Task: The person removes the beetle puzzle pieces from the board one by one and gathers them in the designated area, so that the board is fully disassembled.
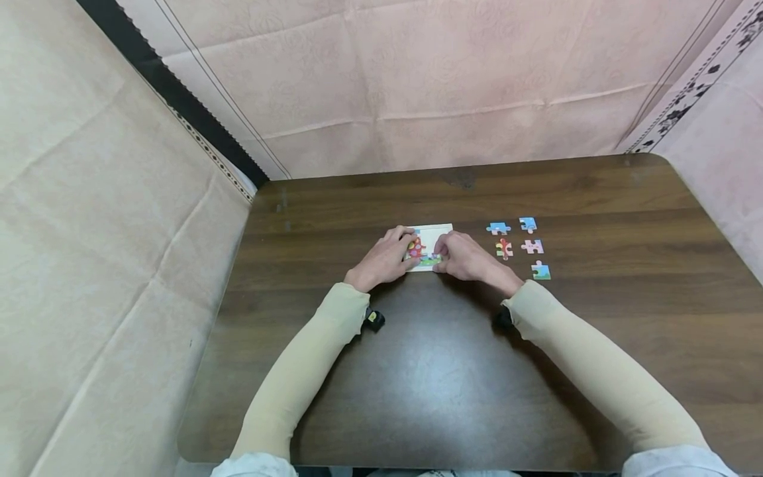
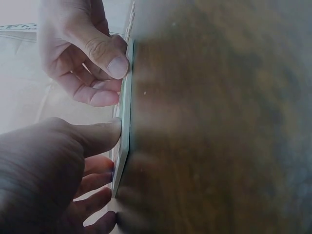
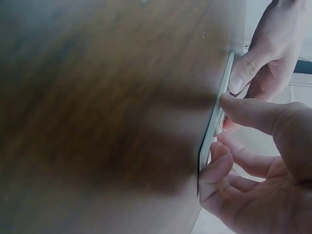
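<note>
A small white-framed puzzle board (image 1: pixel 437 230) lies flat on the table, with colourful pieces set in it, including a red figure (image 1: pixel 416 248) and a green strip along the bottom. My left hand (image 1: pixel 384 257) rests on the left part of the board, thumb near the front edge, fingers spread over the left side. At the lower right of the board, my right hand (image 1: pixel 467 257) has bent fingers and pinches a puzzle piece (image 1: pixel 430 258) with a green lower part; the fingers hide much of it. Both wrist views show the board's thin edge (image 2: pixel 127 105) (image 3: pixel 210 127) with thumbs touching it.
Several loose puzzle pieces lie right of the board: two blue ones (image 1: pixel 498 228) (image 1: pixel 528 224), a red one (image 1: pixel 504 249), a pink one (image 1: pixel 532 246) and a blue-green one (image 1: pixel 541 270). The brown wooden table (image 1: pixel 334 397) meets cloth-covered walls (image 1: pixel 465 79) at the back and sides.
</note>
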The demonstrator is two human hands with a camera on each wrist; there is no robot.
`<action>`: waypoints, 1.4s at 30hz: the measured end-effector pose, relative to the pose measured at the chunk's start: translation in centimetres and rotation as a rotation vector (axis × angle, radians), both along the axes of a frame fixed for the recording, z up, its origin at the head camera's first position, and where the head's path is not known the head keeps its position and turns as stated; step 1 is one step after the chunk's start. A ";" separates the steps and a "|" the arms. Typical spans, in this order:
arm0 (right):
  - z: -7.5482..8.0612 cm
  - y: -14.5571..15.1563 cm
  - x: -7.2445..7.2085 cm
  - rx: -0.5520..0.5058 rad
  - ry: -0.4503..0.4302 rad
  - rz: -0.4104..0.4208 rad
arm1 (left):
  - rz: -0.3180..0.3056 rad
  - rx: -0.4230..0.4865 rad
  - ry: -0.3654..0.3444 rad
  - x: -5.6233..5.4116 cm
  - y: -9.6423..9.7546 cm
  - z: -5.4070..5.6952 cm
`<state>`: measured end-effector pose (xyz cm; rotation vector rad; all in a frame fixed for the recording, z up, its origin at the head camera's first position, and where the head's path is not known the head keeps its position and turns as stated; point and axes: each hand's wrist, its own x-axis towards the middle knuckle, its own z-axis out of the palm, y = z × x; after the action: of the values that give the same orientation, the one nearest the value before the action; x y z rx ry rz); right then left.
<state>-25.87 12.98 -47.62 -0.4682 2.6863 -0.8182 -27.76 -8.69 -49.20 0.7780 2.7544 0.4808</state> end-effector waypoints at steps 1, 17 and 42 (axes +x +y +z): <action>0.0 0.0 0.0 -0.001 -0.001 -0.001 | 0.000 -0.001 -0.002 0.0 0.0 0.0; 0.2 -0.4 0.3 -0.031 -0.021 -0.019 | 0.002 0.032 -0.024 -0.1 -0.1 0.0; -0.1 0.2 0.1 -0.035 0.083 0.016 | 0.004 0.026 -0.041 0.1 -0.2 0.2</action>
<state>-25.79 13.15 -47.71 -0.5430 2.7438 -0.8612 -27.67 -8.92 -49.04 0.7604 2.7176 0.5291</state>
